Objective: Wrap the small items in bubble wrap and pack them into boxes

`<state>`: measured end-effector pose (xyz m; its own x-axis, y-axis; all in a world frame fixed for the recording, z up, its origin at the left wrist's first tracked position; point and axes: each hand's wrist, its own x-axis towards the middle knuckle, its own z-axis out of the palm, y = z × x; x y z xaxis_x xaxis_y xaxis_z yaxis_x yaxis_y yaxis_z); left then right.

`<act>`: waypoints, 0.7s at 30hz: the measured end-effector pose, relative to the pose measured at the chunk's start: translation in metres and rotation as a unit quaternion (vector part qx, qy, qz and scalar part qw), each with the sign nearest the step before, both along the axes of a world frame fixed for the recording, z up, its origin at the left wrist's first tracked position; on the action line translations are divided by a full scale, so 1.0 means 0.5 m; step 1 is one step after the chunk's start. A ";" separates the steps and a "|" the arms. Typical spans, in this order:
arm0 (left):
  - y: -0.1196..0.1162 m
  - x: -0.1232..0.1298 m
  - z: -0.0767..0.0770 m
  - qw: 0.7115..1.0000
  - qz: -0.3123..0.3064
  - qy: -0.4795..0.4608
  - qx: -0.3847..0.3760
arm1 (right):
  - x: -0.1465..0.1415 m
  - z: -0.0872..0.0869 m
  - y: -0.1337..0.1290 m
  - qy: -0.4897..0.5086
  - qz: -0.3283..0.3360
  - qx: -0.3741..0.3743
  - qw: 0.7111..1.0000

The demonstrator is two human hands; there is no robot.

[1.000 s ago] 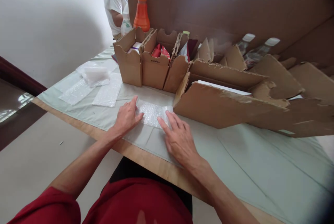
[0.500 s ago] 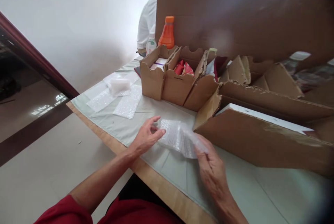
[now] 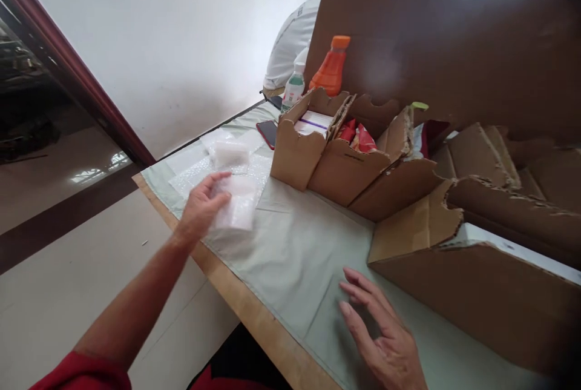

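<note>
Between the thumb and fingers of my left hand (image 3: 203, 207) is a folded piece of bubble wrap (image 3: 236, 207), held over the left part of the table. Just beyond it lie more bubble wrap sheets (image 3: 186, 179), with a small folded bubble wrap piece (image 3: 230, 155) on top of them. My right hand (image 3: 384, 332) is above the cloth near the front of the table, its fingers apart and nothing in them. A long cardboard bin (image 3: 472, 296) stands close to that hand, not touching it.
Several cardboard bins (image 3: 295, 154) line the back, holding boxes and red packets (image 3: 363, 137). Behind them stand an orange bottle (image 3: 330, 69) and a clear bottle (image 3: 294, 88). A phone (image 3: 267, 133) lies beside the bins. A person in a white sleeve (image 3: 293, 39) is partly hidden behind the cardboard panel (image 3: 436, 26).
My left hand has carried the bubble wrap left toward the other sheets. My right hand has let go of it and opened. The view has turned left.
</note>
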<state>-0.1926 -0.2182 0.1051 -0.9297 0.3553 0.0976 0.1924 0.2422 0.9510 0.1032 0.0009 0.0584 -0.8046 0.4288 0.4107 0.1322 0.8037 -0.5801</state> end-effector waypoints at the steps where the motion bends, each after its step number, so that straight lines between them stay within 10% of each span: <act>1: -0.018 -0.040 0.003 0.997 0.019 0.047 -0.057 | 0.000 -0.011 0.002 -0.002 -0.007 -0.002 1.000; 6: -0.042 -0.184 0.017 0.970 0.084 0.163 -0.157 | -0.007 -0.036 -0.002 -0.007 -0.026 0.012 1.000; 13: 0.078 -0.319 0.039 0.958 0.043 0.199 -0.201 | -0.011 -0.037 0.003 0.001 -0.031 0.037 0.999; 21: 0.080 -0.244 0.138 0.975 0.038 0.212 -0.056 | -0.010 -0.035 0.001 0.021 -0.011 0.013 1.000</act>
<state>-0.3146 -0.1784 0.1740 -0.8385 0.3177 0.4428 0.5395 0.3689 0.7569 0.0982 0.0015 0.0408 -0.7770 0.4344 0.4556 0.1247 0.8157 -0.5649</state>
